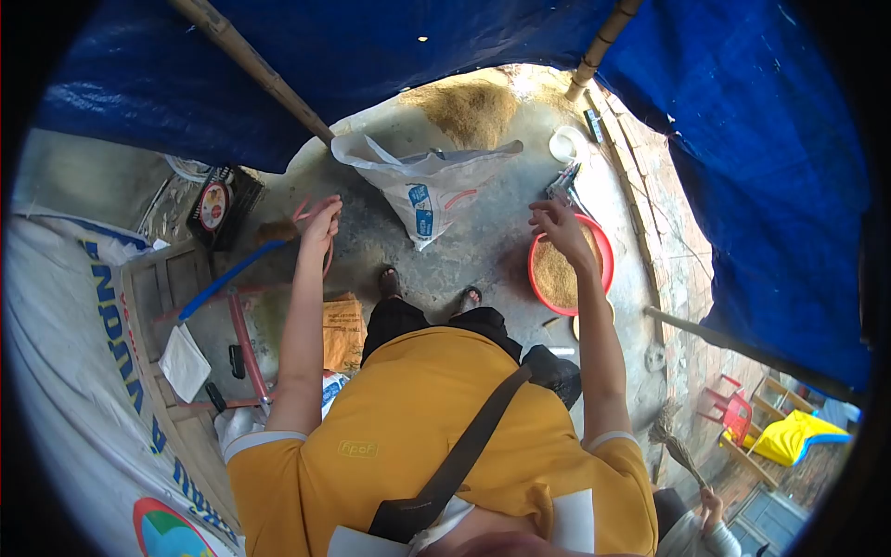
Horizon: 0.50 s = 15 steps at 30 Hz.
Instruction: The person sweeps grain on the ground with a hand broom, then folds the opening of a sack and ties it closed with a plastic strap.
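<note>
My left hand (322,220) is raised at the left with its fingers curled in, and a thin pink cord (329,258) loops out on both sides of it. A large white woven sack (394,176) with blue print stands in front of me, its mouth spread wide. On its right, my right hand (560,228) hangs in the air with the fingers apart, holding nothing. Below that hand in this view is a red basin (606,252) filled with golden-brown grain or husks (557,276).
A dial scale (213,204) stands at the left, near a blue tube (227,278). Behind the sack lies a grain heap (473,111). Bamboo poles (603,46) and blue tarpaulin (742,186) hang around. Another person's hand (711,506) grips a bundled broom (680,450) at lower right.
</note>
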Each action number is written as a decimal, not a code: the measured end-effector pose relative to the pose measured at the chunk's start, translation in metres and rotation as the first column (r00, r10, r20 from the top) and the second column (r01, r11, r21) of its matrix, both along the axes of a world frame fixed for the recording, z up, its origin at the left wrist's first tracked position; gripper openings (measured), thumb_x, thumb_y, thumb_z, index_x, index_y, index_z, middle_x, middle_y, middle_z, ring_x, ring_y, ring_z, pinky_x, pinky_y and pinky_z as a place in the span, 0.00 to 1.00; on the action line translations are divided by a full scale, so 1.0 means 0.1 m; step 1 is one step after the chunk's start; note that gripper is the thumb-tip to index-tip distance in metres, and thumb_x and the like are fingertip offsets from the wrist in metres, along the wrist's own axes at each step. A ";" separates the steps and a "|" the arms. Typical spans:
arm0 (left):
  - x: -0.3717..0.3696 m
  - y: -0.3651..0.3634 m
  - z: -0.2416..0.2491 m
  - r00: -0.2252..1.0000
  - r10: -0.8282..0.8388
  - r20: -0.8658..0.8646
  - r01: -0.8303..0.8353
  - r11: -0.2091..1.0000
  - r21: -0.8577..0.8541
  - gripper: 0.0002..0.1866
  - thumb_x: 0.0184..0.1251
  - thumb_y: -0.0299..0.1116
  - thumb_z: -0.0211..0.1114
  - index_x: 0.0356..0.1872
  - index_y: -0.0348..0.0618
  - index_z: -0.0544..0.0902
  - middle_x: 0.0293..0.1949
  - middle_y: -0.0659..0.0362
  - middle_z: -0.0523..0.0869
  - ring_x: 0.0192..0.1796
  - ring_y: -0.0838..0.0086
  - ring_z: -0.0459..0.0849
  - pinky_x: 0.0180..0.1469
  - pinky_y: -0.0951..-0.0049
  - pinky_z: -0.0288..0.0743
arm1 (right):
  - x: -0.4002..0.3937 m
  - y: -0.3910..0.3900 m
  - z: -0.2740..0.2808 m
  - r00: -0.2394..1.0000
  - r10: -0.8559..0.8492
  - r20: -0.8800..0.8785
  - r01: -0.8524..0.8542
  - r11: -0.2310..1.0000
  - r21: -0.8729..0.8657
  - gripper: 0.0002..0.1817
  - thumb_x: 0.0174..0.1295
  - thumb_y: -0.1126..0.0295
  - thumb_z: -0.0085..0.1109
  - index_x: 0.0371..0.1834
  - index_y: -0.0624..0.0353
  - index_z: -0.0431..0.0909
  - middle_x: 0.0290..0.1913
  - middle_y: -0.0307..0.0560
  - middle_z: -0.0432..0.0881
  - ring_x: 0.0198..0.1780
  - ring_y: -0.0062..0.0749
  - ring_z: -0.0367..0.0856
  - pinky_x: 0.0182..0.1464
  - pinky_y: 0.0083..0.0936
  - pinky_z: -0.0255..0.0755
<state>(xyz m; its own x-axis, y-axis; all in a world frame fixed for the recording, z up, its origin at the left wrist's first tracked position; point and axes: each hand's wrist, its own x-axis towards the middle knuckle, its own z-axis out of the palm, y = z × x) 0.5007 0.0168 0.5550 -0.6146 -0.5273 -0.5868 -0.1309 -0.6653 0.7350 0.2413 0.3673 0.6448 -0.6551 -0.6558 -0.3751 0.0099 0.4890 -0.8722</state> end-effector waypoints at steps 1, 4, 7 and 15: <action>-0.06 -0.04 0.01 0.994 0.006 0.112 0.024 0.966 -0.259 0.10 0.52 0.29 0.59 0.38 0.44 0.74 0.25 0.63 0.74 0.17 0.83 0.66 0.17 0.83 0.58 | 0.08 -0.08 0.03 1.000 -0.015 0.001 0.015 1.000 0.004 0.16 0.57 0.64 0.47 0.44 0.61 0.70 0.31 0.46 0.76 0.27 0.26 0.75 0.29 0.20 0.70; -0.30 -0.24 0.02 0.979 0.011 0.205 0.159 0.593 -0.789 0.15 0.48 0.30 0.61 0.40 0.43 0.74 0.33 0.57 0.76 0.29 0.74 0.74 0.29 0.77 0.67 | 0.31 -0.42 0.11 0.985 0.034 -0.172 -0.029 0.999 0.028 0.17 0.54 0.65 0.50 0.46 0.61 0.69 0.34 0.50 0.77 0.28 0.28 0.77 0.30 0.22 0.70; -0.73 -0.35 0.06 0.965 -0.156 0.210 0.222 0.065 -0.973 0.23 0.42 0.31 0.61 0.44 0.41 0.71 0.43 0.49 0.75 0.48 0.59 0.72 0.49 0.66 0.65 | 0.56 -0.84 0.18 0.980 0.065 -0.187 -0.057 0.997 0.049 0.18 0.54 0.65 0.50 0.46 0.62 0.68 0.35 0.51 0.76 0.27 0.28 0.77 0.30 0.23 0.70; -1.42 0.20 -0.21 0.601 -0.411 0.685 0.661 -0.225 -0.716 0.33 0.44 0.32 0.59 0.55 0.41 0.59 0.54 0.42 0.63 0.47 0.51 0.72 0.46 0.60 0.69 | 0.88 -1.03 0.38 0.956 0.137 -0.261 -0.095 0.981 0.167 0.19 0.54 0.62 0.48 0.47 0.59 0.68 0.39 0.54 0.76 0.42 0.43 0.74 0.45 0.32 0.66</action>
<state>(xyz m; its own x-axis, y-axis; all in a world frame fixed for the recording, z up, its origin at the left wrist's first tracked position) 0.3591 0.0365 0.5344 -0.9813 -0.1471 -0.1238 -0.1893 0.8529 0.4866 0.3293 0.2642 0.6831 -0.6687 -0.6824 -0.2954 -0.2803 0.5993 -0.7499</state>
